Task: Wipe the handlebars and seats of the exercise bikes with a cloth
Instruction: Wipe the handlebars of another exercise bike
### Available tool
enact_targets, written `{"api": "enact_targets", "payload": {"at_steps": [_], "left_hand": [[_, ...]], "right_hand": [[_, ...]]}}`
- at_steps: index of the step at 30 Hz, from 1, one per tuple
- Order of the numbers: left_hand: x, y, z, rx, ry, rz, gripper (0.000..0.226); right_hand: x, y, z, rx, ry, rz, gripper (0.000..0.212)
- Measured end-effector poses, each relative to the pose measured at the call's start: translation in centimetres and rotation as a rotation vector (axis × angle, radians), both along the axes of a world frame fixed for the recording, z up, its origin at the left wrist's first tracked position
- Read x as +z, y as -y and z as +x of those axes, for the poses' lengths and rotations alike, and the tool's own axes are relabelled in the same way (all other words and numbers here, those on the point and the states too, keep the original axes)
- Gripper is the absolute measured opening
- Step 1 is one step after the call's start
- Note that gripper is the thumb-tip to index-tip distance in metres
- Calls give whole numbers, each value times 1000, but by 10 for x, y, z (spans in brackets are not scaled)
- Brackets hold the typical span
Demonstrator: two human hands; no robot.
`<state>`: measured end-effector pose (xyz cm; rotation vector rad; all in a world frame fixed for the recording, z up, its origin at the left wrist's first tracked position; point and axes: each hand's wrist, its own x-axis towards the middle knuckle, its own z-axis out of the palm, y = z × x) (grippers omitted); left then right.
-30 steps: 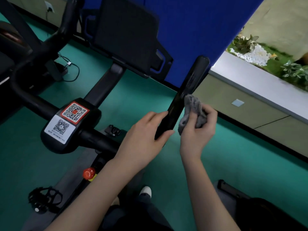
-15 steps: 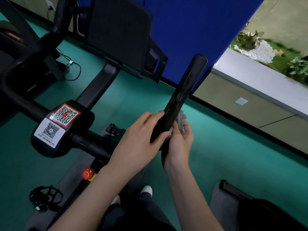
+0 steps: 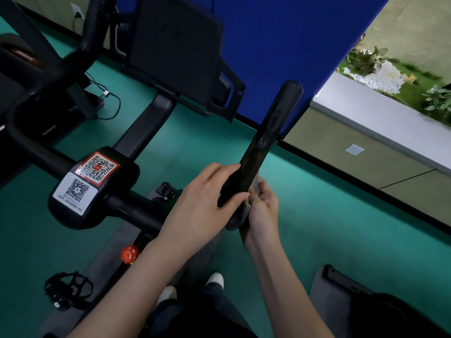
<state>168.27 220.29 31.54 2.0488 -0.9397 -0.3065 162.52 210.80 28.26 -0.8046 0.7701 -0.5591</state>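
Head view, steeply down, close

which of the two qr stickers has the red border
The upper sticker, farther from the person; the lower sticker touching it is plain white.

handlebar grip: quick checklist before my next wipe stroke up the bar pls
1. Cloth on the bar: ok. The right hand holds the grey cloth against the lower end of the handlebar.
2. Bar steadied: ok. The left hand grips it just above the cloth.
3. Path to the tip free: ok. Nothing sits on the bar above the hands.
4. Cloth wrapped all the way round: cannot tell, the far side is hidden.
5. Upper bar already clean: cannot tell, the black surface shows no detail.
6. Feet apart from the pedal: ok. The white shoes stand well to its right.
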Motion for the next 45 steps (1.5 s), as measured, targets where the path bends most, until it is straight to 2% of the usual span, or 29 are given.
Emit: {"api": "enact_targets", "payload": {"at_steps": [8, 11, 17, 21, 24, 30, 35, 39, 40, 42, 44, 45], "left_hand": [[-1, 0, -1, 4, 14, 12, 51], [0, 2, -1, 1, 9, 17, 48], [4, 7, 1, 51, 14, 31, 49], [6, 19, 0, 88, 9, 12, 48], [5, 22, -2, 100, -2, -2, 46], [3, 20, -4, 91, -12, 4, 50], [1, 18, -4, 86, -21, 9, 51], [1, 17, -3, 68, -49, -1, 51], [1, 17, -3, 59, -59, -1, 52], [1, 16, -2, 45, -89, -12, 53], [1, 16, -2, 36, -100, -31, 54], [1, 16, -1, 35, -94, -37, 54]], "right_hand": [[-5, -1, -5, -27, -8, -80, 11], [-8, -2, -9, -52, -70, -189, 10], [12, 33, 11, -364, -115, -492, 20], [13, 26, 13, -334, -90, -693, 21], [4, 15, 5, -275, -39, -727, 30], [0, 20, 5, -274, -63, -775, 31], [5, 34, 14, -351, -46, -888, 32], [20, 64, 28, -447, -1, -844, 32], [24, 70, 27, -440, 9, -918, 29], [25, 72, 19, -372, -25, -1249, 25], [18, 68, 7, -216, -23, -1620, 22], [14, 67, 3, -115, -27, -1742, 23]]}}
